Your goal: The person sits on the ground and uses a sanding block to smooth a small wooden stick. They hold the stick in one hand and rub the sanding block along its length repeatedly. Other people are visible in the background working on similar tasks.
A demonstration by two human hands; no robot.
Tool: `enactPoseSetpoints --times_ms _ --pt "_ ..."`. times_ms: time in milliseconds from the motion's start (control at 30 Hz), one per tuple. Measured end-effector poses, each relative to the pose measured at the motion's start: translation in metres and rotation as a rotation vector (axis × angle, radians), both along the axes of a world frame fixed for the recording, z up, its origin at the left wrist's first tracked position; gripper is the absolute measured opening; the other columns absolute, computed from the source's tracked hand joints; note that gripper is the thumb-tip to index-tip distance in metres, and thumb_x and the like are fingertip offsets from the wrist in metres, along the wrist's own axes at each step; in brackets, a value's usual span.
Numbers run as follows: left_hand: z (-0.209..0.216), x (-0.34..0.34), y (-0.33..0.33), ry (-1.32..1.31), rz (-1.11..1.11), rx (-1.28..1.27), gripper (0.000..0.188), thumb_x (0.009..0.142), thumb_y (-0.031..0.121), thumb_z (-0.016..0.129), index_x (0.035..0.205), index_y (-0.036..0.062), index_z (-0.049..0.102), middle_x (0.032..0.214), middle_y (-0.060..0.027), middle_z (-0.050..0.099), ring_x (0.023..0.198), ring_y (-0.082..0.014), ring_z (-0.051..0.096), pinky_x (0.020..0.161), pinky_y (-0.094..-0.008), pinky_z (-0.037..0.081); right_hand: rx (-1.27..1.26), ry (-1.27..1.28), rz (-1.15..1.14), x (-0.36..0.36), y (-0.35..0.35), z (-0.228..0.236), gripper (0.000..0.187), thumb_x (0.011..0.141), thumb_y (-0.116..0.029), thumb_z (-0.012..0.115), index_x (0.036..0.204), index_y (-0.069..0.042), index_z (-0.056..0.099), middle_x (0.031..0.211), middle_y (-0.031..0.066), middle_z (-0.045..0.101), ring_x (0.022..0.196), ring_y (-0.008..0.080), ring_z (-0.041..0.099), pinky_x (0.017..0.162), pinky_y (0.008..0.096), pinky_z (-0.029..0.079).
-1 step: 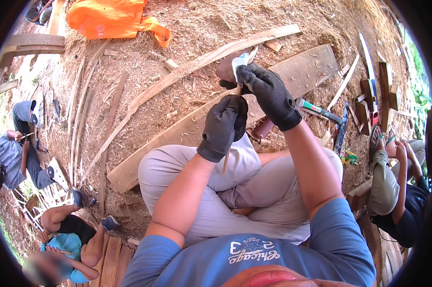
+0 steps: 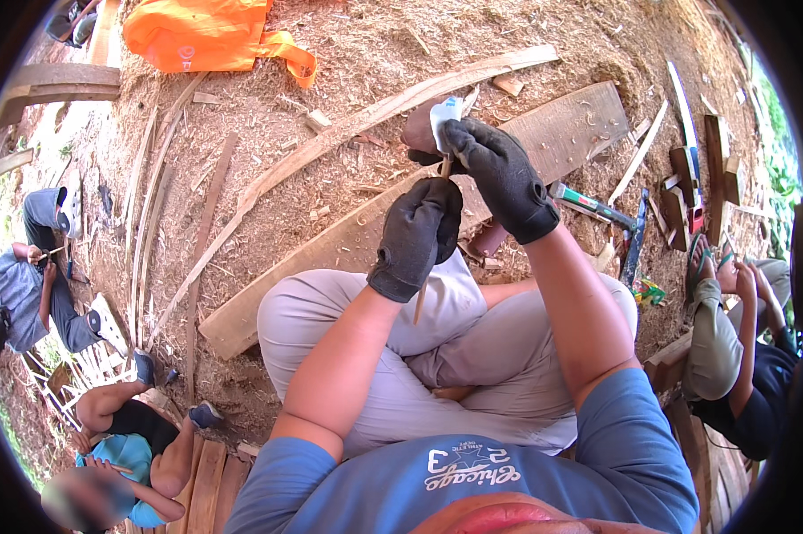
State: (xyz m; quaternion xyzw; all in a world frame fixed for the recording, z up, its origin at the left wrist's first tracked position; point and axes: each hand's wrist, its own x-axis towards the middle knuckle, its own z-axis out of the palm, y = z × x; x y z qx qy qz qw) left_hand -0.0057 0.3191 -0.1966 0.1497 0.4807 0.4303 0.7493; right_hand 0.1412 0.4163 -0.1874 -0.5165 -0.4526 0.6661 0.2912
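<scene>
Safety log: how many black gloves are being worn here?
2: one on the left hand, around the thin stick; one on the right hand, at the white piece. More may be hidden.

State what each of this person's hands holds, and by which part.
The left hand grips a thin wooden stick partway along its length; the right hand appears to pinch a white piece by its right side.

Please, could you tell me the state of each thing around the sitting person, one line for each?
Left hand: gloved, closed around the stick
Right hand: gloved, gripping the white piece
Thin wooden stick: held, slanting, lower end free
White piece: held near the stick's upper end; wrapped or not, unclear
Wide plank: lying flat
Curved wood strip: lying, bowed
Teal-handled tool: lying, unheld
Orange bag: lying, strap spread
</scene>
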Motion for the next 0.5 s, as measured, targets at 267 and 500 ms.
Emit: enactPoseSetpoints --times_ms 267,500 --pt "-0.011 0.004 0.004 0.299 0.135 0.154 0.022 0.111 0.022 0.057 0.107 0.0059 0.071 0.077 0.0064 0.061 0.066 -0.0053 0.053 0.058 -0.0250 0.045 0.279 -0.235 0.012 -0.017 -0.032 -0.019 0.040 0.106 -0.026 0.050 0.124 0.002 0.072 0.114 0.0146 0.077 0.105 0.0193 0.072 0.095 0.0356 0.054" --pt "0.007 -0.002 -0.001 0.062 0.049 -0.018 0.016 0.110 0.021 0.052 0.103 0.0124 0.063 0.072 0.0092 0.047 0.053 -0.0013 0.042 0.047 -0.0207 0.035 -0.043 0.204 -0.171 0.003 0.012 -0.008 0.042 0.108 -0.033 0.056 0.126 0.002 0.071 0.113 0.0133 0.076 0.103 0.0217 0.074 0.092 0.0362 0.058"
